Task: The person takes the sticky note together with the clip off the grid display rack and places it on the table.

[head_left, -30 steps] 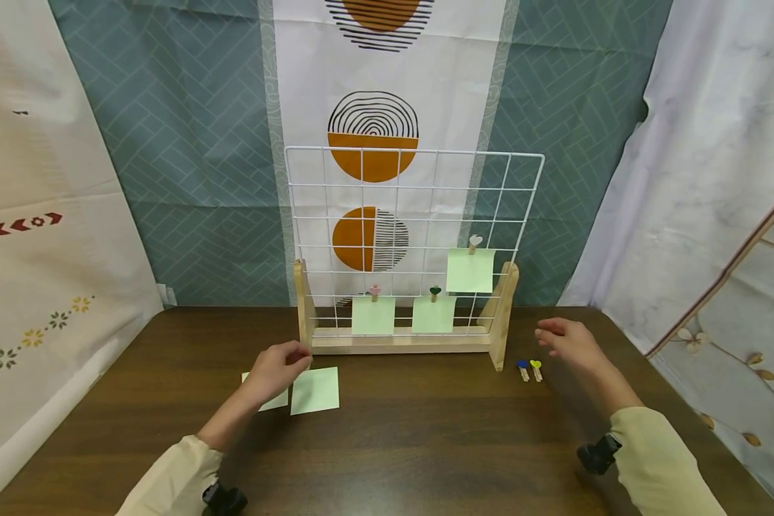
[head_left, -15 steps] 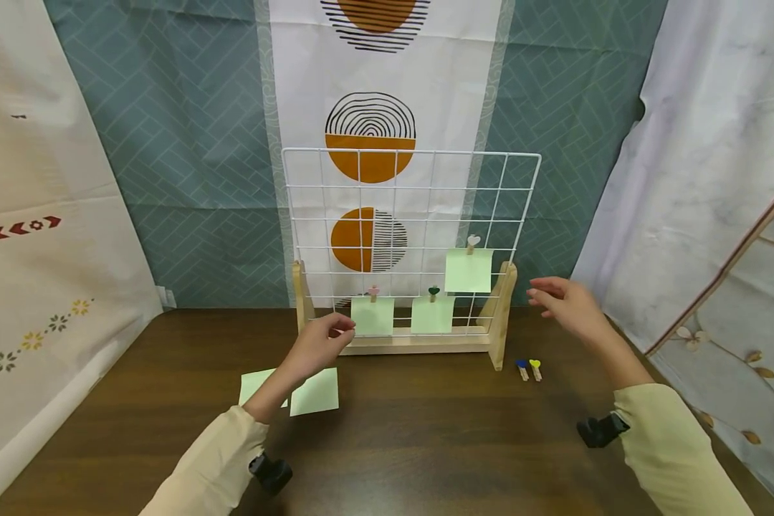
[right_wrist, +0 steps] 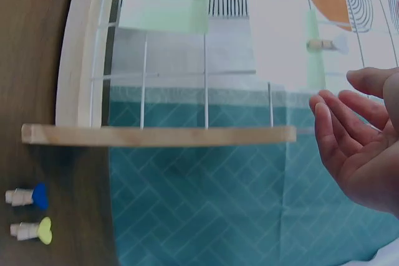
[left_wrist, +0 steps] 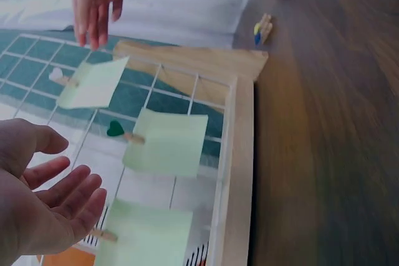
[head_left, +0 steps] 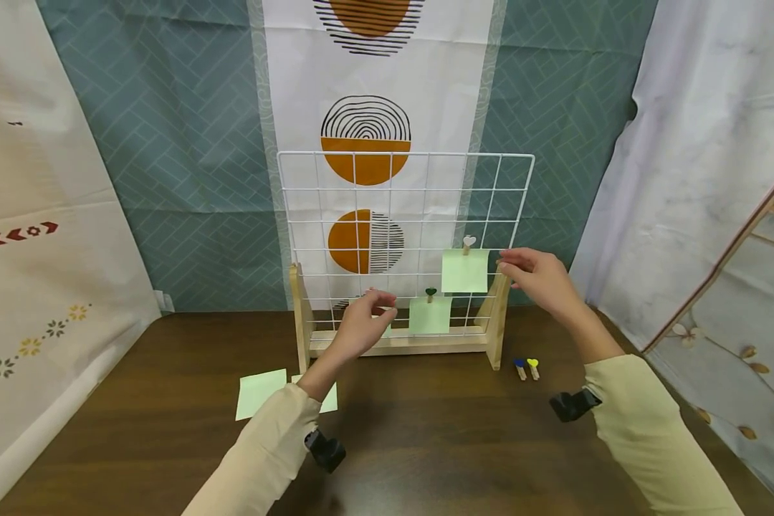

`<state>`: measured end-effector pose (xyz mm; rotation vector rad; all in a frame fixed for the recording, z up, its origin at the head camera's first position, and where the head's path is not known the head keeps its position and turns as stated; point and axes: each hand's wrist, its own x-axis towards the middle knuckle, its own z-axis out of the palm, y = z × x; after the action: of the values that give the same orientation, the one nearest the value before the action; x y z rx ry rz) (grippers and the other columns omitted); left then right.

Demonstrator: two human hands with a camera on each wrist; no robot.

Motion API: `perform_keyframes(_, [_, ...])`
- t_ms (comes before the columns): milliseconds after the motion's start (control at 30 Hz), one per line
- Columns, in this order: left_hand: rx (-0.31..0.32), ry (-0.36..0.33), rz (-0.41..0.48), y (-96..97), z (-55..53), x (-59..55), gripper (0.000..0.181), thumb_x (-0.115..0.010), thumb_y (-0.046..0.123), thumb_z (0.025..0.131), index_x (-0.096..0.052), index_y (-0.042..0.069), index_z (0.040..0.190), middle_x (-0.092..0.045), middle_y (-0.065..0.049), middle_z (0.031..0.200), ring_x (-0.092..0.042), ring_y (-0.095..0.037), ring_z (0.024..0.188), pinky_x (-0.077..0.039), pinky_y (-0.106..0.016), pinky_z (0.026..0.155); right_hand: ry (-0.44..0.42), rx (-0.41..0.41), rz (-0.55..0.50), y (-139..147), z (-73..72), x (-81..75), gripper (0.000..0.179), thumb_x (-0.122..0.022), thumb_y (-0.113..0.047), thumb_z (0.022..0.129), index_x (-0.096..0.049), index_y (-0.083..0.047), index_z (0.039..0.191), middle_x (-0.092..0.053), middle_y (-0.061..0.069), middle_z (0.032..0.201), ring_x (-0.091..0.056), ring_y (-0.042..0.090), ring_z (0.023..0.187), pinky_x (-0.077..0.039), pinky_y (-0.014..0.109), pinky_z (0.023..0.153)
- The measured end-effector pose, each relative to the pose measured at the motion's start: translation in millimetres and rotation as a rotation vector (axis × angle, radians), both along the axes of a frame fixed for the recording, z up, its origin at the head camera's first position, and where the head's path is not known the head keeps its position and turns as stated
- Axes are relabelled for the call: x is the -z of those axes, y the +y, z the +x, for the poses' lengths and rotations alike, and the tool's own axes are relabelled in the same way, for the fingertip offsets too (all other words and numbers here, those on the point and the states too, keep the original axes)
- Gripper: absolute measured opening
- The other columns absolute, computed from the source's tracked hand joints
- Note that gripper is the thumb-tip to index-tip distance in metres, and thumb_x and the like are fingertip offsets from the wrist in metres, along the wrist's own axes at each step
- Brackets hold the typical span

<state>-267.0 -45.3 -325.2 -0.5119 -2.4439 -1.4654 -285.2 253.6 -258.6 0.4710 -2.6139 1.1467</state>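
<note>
A white wire grid (head_left: 406, 153) stands in a wooden base (head_left: 426, 347), with pale green paper notes clipped to it. The upper right note (head_left: 464, 272) hangs from a white heart clothespin (head_left: 469, 242); a lower note (head_left: 429, 317) hangs from a green heart clothespin (head_left: 431, 292). My left hand (head_left: 361, 324) hovers before a third note (left_wrist: 146, 235), hiding most of it in the head view. Its fingers are loosely bent and hold nothing. Beside the grid's right edge, my right hand (head_left: 543, 283) is held up with relaxed fingers and nothing in them.
Two clothespins with a blue heart (head_left: 519, 365) and a yellow heart (head_left: 533, 365) lie on the dark wooden table (head_left: 438, 444), right of the base. On the left lie a green note (head_left: 260, 393) and another note (head_left: 329, 401), partly covered by my left arm.
My left hand has risen from the loose notes and moved right to the grid. My right hand has gone up and left, from above the loose clothespins to the grid's right edge.
</note>
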Motion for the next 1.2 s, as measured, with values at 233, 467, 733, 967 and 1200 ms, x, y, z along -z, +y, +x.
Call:
perform_keyframes(233, [-0.003, -0.036, 0.082, 23.6, -12.5, -9.6, 0.031, -0.056, 0.004, 0.092, -0.06, -0.003, 0.122, -0.065, -0.016, 0.115, -0.061, -0.03, 0.106, -0.042, -0.046, 0.098, 0.056, 0.025, 0.033, -19, -7.2, -8.0, 0.039, -0.055, -0.022, 0.1, -0.057, 0.002, 0.13, -0.059, 0.02, 0.126, -0.056, 0.034, 0.112, -0.049, 0.048, 0.087])
perform_keyframes(467, [-0.044, -0.087, 0.176, 45.9, -22.3, -17.0, 0.04, -0.055, 0.008, 0.095, -0.049, 0.001, 0.134, -0.061, -0.017, 0.121, -0.058, -0.031, 0.112, -0.026, -0.05, 0.109, 0.065, 0.023, 0.023, -37, -14.7, -20.2, 0.038, -0.054, -0.018, 0.1, -0.055, 0.002, 0.132, -0.058, 0.019, 0.129, -0.061, 0.034, 0.106, -0.051, 0.045, 0.085])
perform_keyframes(733, [-0.04, -0.063, 0.111, 60.9, -33.7, -25.2, 0.031, -0.053, 0.007, 0.094, -0.058, 0.0, 0.124, -0.063, -0.016, 0.115, -0.059, -0.03, 0.108, -0.048, -0.038, 0.088, 0.019, 0.004, 0.038, -43, -21.9, -29.4, 0.039, -0.052, -0.015, 0.1, -0.052, 0.005, 0.134, -0.055, 0.021, 0.133, -0.063, 0.034, 0.106, -0.051, 0.043, 0.087])
perform_keyframes(967, [-0.039, -0.069, 0.062, 70.7, -42.5, -32.3, 0.026, -0.054, 0.004, 0.094, -0.062, -0.003, 0.118, -0.066, -0.015, 0.109, -0.061, -0.028, 0.103, -0.05, -0.035, 0.083, -0.002, -0.006, 0.008, -48, -30.9, -31.5, 0.037, -0.052, -0.012, 0.1, -0.053, 0.007, 0.132, -0.056, 0.022, 0.13, -0.061, 0.034, 0.109, -0.053, 0.039, 0.083])
perform_keyframes(1200, [-0.063, -0.114, 0.1, 84.2, -45.9, -40.9, 0.026, -0.055, 0.004, 0.092, -0.062, -0.002, 0.117, -0.067, -0.014, 0.107, -0.062, -0.025, 0.102, -0.051, -0.03, 0.076, -0.05, -0.012, -0.017, -48, -33.7, -34.0, 0.037, -0.05, -0.012, 0.101, -0.052, 0.007, 0.132, -0.055, 0.023, 0.131, -0.06, 0.036, 0.109, -0.052, 0.04, 0.084])
